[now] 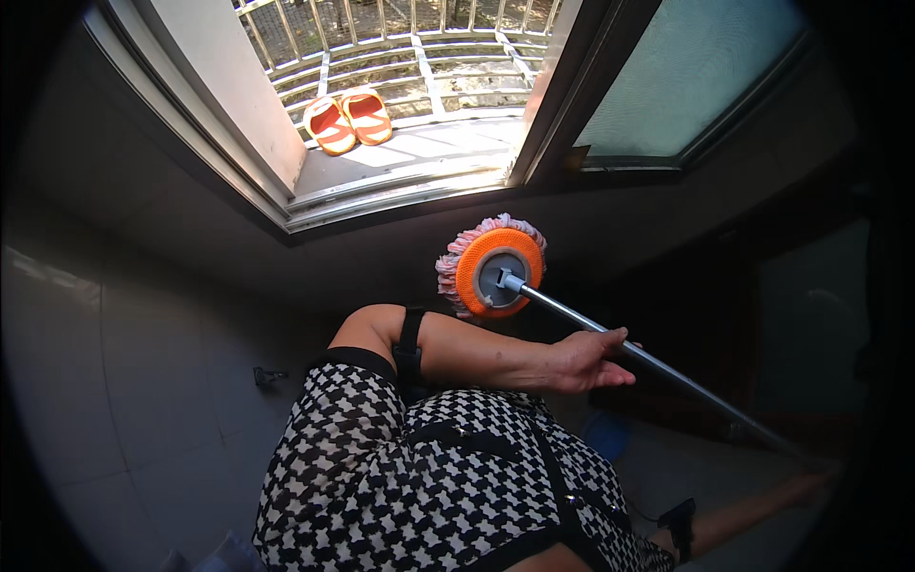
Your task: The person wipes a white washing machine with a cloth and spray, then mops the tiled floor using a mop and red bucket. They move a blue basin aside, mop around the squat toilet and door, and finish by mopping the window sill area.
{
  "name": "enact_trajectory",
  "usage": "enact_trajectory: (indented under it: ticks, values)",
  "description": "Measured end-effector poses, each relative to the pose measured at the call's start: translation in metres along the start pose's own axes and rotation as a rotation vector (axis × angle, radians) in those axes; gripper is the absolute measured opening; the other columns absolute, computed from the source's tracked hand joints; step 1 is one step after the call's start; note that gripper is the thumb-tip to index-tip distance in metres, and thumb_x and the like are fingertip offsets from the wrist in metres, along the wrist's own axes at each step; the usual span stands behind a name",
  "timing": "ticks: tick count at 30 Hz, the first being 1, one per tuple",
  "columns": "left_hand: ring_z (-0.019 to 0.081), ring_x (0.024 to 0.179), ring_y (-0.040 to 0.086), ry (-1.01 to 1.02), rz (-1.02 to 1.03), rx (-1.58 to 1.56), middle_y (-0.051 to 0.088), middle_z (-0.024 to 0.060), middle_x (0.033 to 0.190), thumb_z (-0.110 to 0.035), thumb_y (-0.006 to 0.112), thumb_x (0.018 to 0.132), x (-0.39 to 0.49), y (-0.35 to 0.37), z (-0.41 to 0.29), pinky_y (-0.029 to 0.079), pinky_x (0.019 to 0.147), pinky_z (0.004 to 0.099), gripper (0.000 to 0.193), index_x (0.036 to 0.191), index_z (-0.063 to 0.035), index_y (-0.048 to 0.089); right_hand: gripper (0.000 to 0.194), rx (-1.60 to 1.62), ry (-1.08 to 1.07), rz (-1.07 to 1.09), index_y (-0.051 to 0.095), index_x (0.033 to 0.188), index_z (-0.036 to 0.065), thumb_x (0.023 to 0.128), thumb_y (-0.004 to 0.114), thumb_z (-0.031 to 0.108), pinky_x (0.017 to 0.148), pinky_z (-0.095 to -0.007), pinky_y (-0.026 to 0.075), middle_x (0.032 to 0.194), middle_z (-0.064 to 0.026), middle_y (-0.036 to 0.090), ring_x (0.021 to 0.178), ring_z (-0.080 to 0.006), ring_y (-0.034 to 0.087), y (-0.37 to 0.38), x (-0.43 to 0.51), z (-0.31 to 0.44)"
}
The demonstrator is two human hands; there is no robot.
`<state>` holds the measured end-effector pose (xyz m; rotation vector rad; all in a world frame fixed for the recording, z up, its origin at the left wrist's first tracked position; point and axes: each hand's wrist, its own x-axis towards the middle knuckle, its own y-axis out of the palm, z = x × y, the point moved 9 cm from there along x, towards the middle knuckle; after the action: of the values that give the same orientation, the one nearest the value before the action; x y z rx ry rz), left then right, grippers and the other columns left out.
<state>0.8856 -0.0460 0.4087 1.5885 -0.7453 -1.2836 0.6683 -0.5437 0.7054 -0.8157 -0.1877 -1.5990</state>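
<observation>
A round mop head [500, 272] with an orange mesh disc and pink-and-white fringe is raised before the wall under the window. From its grey hub a metal pole [686, 379] slants down to the right. My left hand [593, 360] is at the upper pole, with the thumb against it and some fingers extended; how firmly it grips is unclear. At the dim right edge, my right hand [811, 487] is around the far end of the pole, its fingers blurred.
Beyond the open window's metal sill track [400, 193], orange slippers [349, 120] rest on a ledge inside metal bars [429, 75]. A frosted pane [643, 86] is at the right. Tiled wall [157, 386] lies to the left, a blue object [606, 433] low beside my body.
</observation>
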Motion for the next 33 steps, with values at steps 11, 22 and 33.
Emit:
enact_trajectory:
  ticks: [11, 22, 33]
  values:
    - [0.0128, 0.087, 0.058, 0.479, -0.28, 0.435, 0.061, 0.0047, 0.114, -0.038, 0.049, 0.096, -0.05, 0.016, -0.064, 0.045, 0.059, 0.0234, 0.024, 0.098, -0.014, 0.047, 0.029, -0.615, -0.395, 0.571, 0.053, 0.117, 0.004, 0.098, 0.039, 0.021, 0.092, -0.0406, 0.039, 0.123, -0.0156, 0.05, 0.115, -0.0318, 0.047, 0.105, -0.15, -0.193]
    - [0.0044, 0.062, 0.046, 1.456, -0.436, 0.734, 0.063, 0.0053, 0.09, -0.027, 0.044, 0.099, -0.204, 0.072, -0.325, 0.042, 0.056, 0.0193, 0.026, 0.115, -0.0064, 0.047, 0.027, 0.312, -0.131, 1.767, 0.062, 0.081, 0.001, 0.084, 0.066, 0.028, 0.056, -0.0352, 0.045, 0.063, -0.0097, 0.057, 0.061, -0.0112, 0.05, 0.215, -0.533, -0.04]
    - [0.0227, 0.096, 0.058, 1.807, -0.976, 1.659, 0.061, 0.0122, 0.111, -0.019, 0.064, 0.083, -0.271, 0.033, -0.309, 0.048, 0.08, 0.0338, 0.031, 0.11, -0.0033, 0.06, 0.04, 0.781, 0.147, 1.753, 0.049, 0.072, 0.007, 0.096, 0.048, 0.038, 0.042, -0.0203, 0.029, 0.054, 0.0042, 0.042, 0.046, -0.0037, 0.037, 0.267, -0.642, 0.254]
